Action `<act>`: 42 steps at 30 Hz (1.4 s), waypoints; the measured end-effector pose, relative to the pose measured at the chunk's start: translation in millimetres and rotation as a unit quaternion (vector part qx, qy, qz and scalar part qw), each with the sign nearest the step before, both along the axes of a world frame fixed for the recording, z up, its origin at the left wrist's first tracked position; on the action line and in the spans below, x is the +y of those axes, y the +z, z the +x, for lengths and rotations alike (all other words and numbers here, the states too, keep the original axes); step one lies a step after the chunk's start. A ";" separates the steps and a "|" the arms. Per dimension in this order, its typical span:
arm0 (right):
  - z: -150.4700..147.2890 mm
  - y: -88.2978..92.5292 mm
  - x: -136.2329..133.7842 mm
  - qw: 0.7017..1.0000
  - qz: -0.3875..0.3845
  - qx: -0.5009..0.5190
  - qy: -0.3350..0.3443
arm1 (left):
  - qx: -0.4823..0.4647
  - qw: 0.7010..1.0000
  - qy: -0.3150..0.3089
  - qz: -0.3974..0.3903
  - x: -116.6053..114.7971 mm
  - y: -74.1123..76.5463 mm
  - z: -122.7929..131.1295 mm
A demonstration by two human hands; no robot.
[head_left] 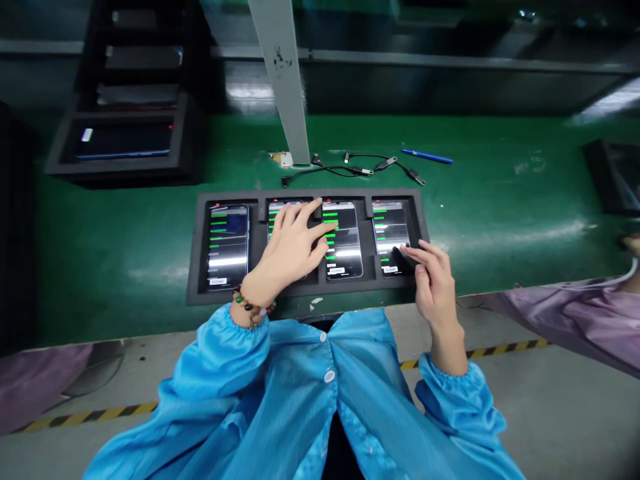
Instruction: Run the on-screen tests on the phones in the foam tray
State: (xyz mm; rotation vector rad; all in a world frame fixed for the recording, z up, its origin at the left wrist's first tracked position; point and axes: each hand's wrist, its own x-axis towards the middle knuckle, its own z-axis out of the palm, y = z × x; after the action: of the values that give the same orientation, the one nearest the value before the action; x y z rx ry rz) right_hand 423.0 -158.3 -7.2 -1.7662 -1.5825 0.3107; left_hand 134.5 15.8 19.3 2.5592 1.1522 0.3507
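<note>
A black foam tray (pixel 195 267) lies on the green bench and holds several phones side by side, their screens lit with green bars. My left hand (pixel 293 247) lies open over the second phone (pixel 280 210), its fingertips reaching onto the third phone (pixel 345 250). My right hand (pixel 433 277) rests at the tray's right end, fingers bent, pinching a small dark object against the lower edge of the fourth phone (pixel 389 230). The leftmost phone (pixel 227 243) is untouched. A bead bracelet sits on my left wrist.
Black cables (pixel 350 168) and a blue pen (pixel 427 157) lie behind the tray by a grey post (pixel 285 80). Stacked black trays (pixel 125 143) stand at the back left, another tray (pixel 615 177) at the right edge. A purple sleeve (pixel 575 310) shows on the right.
</note>
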 end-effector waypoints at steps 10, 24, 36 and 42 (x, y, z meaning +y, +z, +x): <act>-3.6 -0.9 2.8 1.000 -0.020 -0.010 0.003 | -0.015 1.000 0.004 -0.011 7.3 2.4 3.8; -38.7 7.3 18.4 0.997 -0.029 -0.065 0.044 | -0.108 0.969 0.216 0.050 -8.9 20.9 -91.3; -133.5 13.1 55.3 0.969 -0.015 -0.054 0.239 | -0.184 0.929 0.321 0.019 -29.0 -21.4 -184.7; -155.6 14.3 68.5 0.961 -0.051 -0.066 0.263 | -0.239 0.914 0.317 -0.087 -33.2 -35.8 -196.1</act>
State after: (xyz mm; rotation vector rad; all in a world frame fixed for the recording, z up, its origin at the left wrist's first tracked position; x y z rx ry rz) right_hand 267.4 -89.8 7.1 -1.4341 -2.1581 0.5432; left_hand -61.6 -17.4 -16.5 1.7337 1.6772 0.9114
